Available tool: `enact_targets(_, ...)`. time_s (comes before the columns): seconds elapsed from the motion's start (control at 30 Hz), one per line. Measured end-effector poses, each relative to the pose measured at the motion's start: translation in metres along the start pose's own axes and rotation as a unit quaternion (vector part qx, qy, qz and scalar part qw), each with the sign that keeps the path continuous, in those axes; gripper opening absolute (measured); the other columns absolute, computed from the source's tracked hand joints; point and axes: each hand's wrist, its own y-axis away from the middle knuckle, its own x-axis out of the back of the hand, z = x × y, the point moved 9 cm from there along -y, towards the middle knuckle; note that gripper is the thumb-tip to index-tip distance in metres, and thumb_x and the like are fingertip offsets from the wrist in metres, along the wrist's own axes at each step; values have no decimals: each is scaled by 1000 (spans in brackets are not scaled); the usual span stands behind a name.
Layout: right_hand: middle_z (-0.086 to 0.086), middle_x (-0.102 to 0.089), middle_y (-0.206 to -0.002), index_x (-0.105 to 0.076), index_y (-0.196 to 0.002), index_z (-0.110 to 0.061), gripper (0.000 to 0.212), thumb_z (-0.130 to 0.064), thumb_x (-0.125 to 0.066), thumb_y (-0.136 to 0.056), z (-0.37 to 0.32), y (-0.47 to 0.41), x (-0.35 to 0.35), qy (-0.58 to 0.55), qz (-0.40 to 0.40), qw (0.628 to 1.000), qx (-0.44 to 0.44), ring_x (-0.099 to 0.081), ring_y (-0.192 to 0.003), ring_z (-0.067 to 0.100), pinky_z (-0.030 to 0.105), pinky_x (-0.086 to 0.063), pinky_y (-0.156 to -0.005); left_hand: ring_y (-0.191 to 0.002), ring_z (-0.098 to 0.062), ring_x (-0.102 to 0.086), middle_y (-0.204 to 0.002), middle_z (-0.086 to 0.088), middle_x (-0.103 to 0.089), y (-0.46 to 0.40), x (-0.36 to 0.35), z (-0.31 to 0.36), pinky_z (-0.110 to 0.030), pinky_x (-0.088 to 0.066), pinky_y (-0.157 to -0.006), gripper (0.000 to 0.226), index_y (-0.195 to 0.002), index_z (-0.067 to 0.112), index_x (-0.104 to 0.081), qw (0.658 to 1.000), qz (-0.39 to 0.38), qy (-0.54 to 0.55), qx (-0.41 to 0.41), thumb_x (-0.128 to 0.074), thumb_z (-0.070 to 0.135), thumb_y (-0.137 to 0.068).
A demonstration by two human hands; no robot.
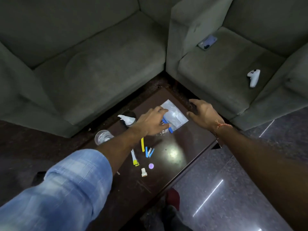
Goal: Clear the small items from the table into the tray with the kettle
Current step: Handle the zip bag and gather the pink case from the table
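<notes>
The left hand (pixel 152 121) is reaching over the dark desk (pixel 186 147), its grip narrowing on the near edge of a clear plastic bag (pixel 175 114) at the desk's far end, fingers curling at the blue strips (pixel 167 125) there. The right hand (pixel 202 112) is resting with a wide, loose grip on the desk's far edge, holding nothing. Nearer are lying a yellow strip (pixel 142 145), blue clips (pixel 149 152), a purple disc (pixel 151 166) and a white cap (pixel 143 172). A glass (pixel 102 136) is standing at the left edge.
</notes>
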Motion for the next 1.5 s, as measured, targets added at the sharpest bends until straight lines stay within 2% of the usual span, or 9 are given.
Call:
enact_targets(0.3,12,-61,-131,-47,-140,-15,58,-37,-64,-90,124,-67,-113,-94,4,987,-130,-60,-117,27,18,-37,-89,-140,-33,-29,-154,-13,-29,-114,-95,-63,-44,-29,-115,66,-147,13,-33,992,42,82,83,-52,47,-93)
enact_targets(0.67,16,-56,-133,-51,-135,-7,59,-38,-66,-87,168,-118,-181,-108,-3,976,-189,-54,-123,28,31,-41,-107,-133,-41,-30,-150,-15,-30,-173,-147,-107,-52,-34,-108,70,-151,9,-19,991,0,1,134,-48,39,-96)
enact_targets(0.83,9,-64,-114,-65,-112,-12,32,-25,-69,-82,168,-117,-187,-156,10,962,-223,-62,-102,20,18,-48,-87,-130,-38,-36,-141,-16,-38,-173,-138,-112,-47,-39,-106,78,-148,9,-30,986,24,17,161,-64,38,-83)
enact_targets(0.9,2,-66,-91,-69,-95,-14,15,-17,-67,-80,169,-113,-186,-196,24,950,-241,-61,-78,13,4,-42,-58,-125,-35,-44,-137,-15,-42,-171,-138,-117,-40,-43,-102,79,-142,11,-40,981,15,64,180,-71,38,-75)
enact_targets(0.97,-7,-62,-70,-69,-79,-16,5,-19,-66,-76,169,-108,-182,-234,45,936,-260,-55,-63,7,7,-40,-45,-112,-26,-55,-126,-9,-50,-168,-140,-121,-31,-47,-91,66,-128,14,-55,970,16,139,198,-74,42,-71)
enact_targets(1.07,-6,-65,-68,-67,-71,-17,11,-28,-66,-73,166,-99,-173,-311,80,906,-276,-61,-67,14,24,-51,-63,-96,-15,-61,-106,3,-62,-159,-142,-120,-27,-47,-80,48,-105,18,-66,937,32,269,223,-71,54,-73)
enact_targets(1.2,1,-66,-76,-66,-76,-18,9,-27,-65,-76,161,-86,-159,-393,107,870,-278,-63,-71,19,37,-57,-68,-82,-17,-66,-79,8,-66,-145,-135,-113,-35,-54,-81,15,-80,20,-65,891,67,382,235,-66,35,-82)
enact_targets(1.37,8,-71,-90,-68,-88,-16,9,-21,-72,-82,135,-62,-118,-461,168,835,-251,-68,-82,23,42,-59,-80,-86,-21,-69,-93,-6,-72,-115,-103,-93,-39,-56,-82,13,-95,13,-67,856,86,462,215,-70,18,-83)
enact_targets(1.5,15,-70,-101,-65,-104,-1,28,-20,-73,-86,88,-34,-80,-610,172,745,-205,-70,-88,27,43,-60,-79,-85,-24,-66,-97,-16,-72,-76,-56,-76,-37,-55,-76,12,-93,6,-68,813,106,534,205,-73,14,-85)
